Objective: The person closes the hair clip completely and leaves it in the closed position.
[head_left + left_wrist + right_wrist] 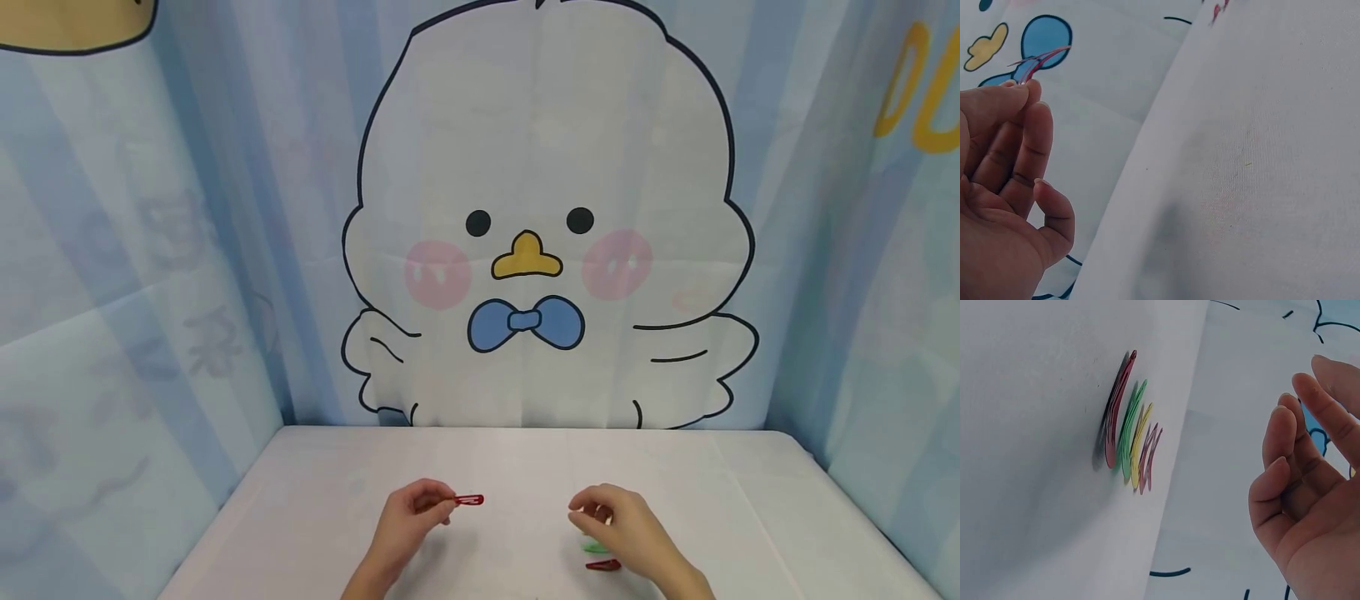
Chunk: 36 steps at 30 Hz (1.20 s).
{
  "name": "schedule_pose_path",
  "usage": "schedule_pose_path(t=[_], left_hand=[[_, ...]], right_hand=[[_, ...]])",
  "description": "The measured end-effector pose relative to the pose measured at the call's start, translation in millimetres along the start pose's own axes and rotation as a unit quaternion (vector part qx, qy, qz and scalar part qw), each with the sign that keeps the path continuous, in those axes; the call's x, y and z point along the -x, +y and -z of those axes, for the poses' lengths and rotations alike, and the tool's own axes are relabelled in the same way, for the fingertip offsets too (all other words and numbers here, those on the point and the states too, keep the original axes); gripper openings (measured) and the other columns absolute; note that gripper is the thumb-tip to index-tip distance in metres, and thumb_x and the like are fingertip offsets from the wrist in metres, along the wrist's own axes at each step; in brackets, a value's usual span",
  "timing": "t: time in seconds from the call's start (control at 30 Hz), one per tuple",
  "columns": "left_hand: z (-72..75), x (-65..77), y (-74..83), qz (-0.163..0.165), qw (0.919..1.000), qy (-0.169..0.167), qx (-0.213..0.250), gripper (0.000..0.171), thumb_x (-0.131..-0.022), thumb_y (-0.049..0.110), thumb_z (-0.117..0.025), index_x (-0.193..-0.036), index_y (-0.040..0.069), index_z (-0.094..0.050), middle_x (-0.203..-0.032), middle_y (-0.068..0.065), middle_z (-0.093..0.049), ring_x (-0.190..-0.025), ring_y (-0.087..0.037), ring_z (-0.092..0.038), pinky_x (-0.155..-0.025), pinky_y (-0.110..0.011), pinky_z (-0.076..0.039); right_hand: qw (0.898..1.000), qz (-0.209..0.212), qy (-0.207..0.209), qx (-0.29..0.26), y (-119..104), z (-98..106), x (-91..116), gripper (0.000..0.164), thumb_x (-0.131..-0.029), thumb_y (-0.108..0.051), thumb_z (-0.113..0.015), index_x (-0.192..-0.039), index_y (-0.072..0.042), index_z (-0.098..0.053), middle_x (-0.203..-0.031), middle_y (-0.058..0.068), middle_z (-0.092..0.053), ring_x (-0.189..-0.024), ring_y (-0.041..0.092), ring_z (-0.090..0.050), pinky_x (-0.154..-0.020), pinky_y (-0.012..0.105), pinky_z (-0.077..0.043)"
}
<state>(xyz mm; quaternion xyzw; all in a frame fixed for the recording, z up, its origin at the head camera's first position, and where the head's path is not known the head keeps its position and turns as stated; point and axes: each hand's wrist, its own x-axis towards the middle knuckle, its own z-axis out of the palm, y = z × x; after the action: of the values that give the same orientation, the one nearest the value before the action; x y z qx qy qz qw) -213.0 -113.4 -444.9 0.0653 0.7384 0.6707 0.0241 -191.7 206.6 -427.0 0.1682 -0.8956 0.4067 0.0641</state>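
Note:
My left hand [409, 525] pinches a red snap hair clip [470, 500] between thumb and fingertips, above the white table. In the left wrist view the same red hair clip [1040, 60] juts past the fingertips, its prongs standing apart. My right hand [630, 525] hovers over other clips with loosely bent fingers and holds nothing. Under it lie a dark red hair clip [603, 566] and a green hair clip [595, 547]. The right wrist view has them side by side with a yellow hair clip [1140, 450] and slim reddish clips [1150, 462].
The white table [525, 467] reaches back to a hanging cloth [525, 375] printed with a cartoon bird. More blue-striped cloth [112, 292] hangs at both sides. Small red pieces [1217, 12] show at the top of the left wrist view.

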Motion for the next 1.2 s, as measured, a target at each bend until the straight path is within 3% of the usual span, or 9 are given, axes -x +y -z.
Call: schedule_pose_path(t=[0.53,0.9,1.2], left_hand=[[-11.0,6.6,2.1,-0.019,0.9993,-0.003,0.032,0.022,-0.091,0.004,-0.073,-0.107,-0.010,-0.066,-0.091,-0.007,-0.070,-0.081,-0.023,-0.065,-0.075,-0.030,-0.055],[-18.9,6.6,6.8,-0.007,0.9990,-0.005,0.044,0.018,-0.092,0.003,-0.072,-0.107,-0.005,-0.067,-0.093,-0.007,-0.070,-0.086,-0.028,-0.066,-0.077,-0.029,-0.055],[-27.4,6.7,8.8,-0.020,0.9984,-0.012,0.052,0.016,-0.091,0.001,-0.071,-0.105,-0.006,-0.068,-0.092,-0.008,-0.070,-0.085,-0.029,-0.066,-0.076,-0.029,-0.055]], right_hand=[[0.998,0.034,0.033,-0.041,-16.8,-12.9,-8.2,0.011,-0.090,-0.019,-0.077,-0.097,-0.012,-0.073,-0.079,-0.010,-0.060,-0.070,0.005,-0.053,-0.063,0.026,-0.047],[0.996,0.032,0.055,-0.060,-27.3,-24.9,-13.8,0.016,-0.087,-0.014,-0.079,-0.101,-0.012,-0.072,-0.078,-0.009,-0.061,-0.067,0.005,-0.054,-0.061,0.025,-0.047],[0.996,0.022,0.050,-0.067,-32.7,-33.5,-16.3,0.019,-0.086,-0.016,-0.080,-0.102,-0.012,-0.071,-0.079,-0.009,-0.062,-0.067,0.005,-0.055,-0.060,0.025,-0.047]])
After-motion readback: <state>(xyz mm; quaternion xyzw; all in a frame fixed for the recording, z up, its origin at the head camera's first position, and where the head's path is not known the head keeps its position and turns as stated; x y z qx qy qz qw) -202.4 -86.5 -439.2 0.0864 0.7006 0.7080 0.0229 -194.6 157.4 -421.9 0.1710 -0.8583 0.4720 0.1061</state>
